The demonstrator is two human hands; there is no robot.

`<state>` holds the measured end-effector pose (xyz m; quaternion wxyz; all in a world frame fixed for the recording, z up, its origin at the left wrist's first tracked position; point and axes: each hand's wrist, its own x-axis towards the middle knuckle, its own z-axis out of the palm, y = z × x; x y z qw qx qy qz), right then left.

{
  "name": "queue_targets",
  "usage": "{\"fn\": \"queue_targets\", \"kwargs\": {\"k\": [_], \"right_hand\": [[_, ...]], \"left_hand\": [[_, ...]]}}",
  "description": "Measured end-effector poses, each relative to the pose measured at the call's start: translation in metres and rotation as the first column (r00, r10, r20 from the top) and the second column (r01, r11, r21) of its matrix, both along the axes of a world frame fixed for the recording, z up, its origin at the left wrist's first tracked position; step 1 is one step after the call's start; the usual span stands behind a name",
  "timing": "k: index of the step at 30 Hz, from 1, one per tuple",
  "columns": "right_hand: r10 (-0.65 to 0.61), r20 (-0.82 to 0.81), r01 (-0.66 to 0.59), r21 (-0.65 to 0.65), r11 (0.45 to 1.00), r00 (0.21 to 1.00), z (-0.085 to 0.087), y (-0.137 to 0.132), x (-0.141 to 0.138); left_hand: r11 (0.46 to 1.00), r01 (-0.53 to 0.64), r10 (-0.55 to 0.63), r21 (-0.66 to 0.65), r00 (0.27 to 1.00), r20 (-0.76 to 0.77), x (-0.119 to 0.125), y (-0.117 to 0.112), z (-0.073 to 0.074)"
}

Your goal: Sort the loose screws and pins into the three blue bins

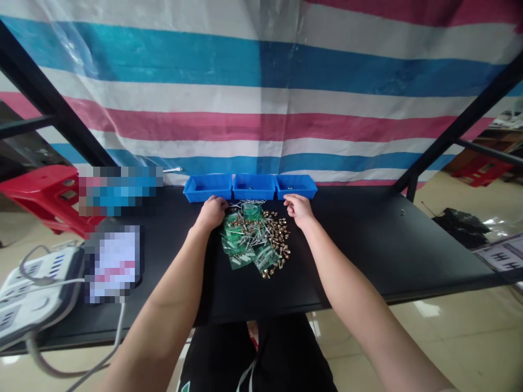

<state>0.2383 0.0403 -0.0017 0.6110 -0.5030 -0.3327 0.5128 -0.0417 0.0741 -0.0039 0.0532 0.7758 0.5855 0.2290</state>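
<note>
A heap of small parts [255,237] lies on the black table [368,245]: brass-coloured screws, silver nails and small green plastic bags. My left hand [211,211] rests curled at the heap's upper left edge, its fingers closed; what they hold, if anything, is hidden. My right hand [299,209] is at the heap's upper right, fingers bent together in a pinch over the brass screws. Three blue trays stand in a row just behind the heap: left tray [207,188], middle tray [254,187], right tray [296,186].
A white power strip [30,288] with cables lies at the table's left end. A red plastic stool [44,193] stands left of the table. A striped tarp [261,98] hangs behind. Black frame posts [449,141] rise at both sides.
</note>
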Motion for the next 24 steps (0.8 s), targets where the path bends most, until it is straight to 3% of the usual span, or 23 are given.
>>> {"fn": "queue_targets", "kwargs": {"k": [5, 9, 13, 16, 19, 24], "right_hand": [[-0.035, 0.159, 0.023, 0.074, 0.997, 0.987, -0.003, 0.001, 0.000], [-0.119, 0.487, -0.055, 0.329, 0.943, 0.865, 0.004, -0.009, -0.011], [-0.090, 0.672, -0.317, 0.459, 0.830, 0.735, 0.016, -0.030, -0.034], [-0.083, 0.699, -0.396, 0.494, 0.774, 0.711, 0.020, -0.041, -0.049], [-0.114, 0.674, -0.376, 0.536, 0.756, 0.730, 0.020, -0.045, -0.056], [-0.066, 0.660, -0.381, 0.508, 0.772, 0.748, 0.017, -0.044, -0.055]], "left_hand": [[0.996, -0.068, 0.054, 0.062, 0.976, 0.210, -0.002, -0.012, 0.013], [0.992, -0.091, 0.033, 0.088, 0.857, 0.514, 0.012, -0.027, 0.024], [0.986, 0.112, -0.164, 0.120, 0.693, 0.702, 0.043, -0.046, 0.028], [0.961, 0.226, -0.267, 0.158, 0.620, 0.738, 0.062, -0.060, 0.027], [0.934, 0.320, -0.336, 0.158, 0.636, 0.695, 0.070, -0.070, 0.026], [0.916, 0.370, -0.392, 0.152, 0.751, 0.531, 0.069, -0.077, 0.030]]}}
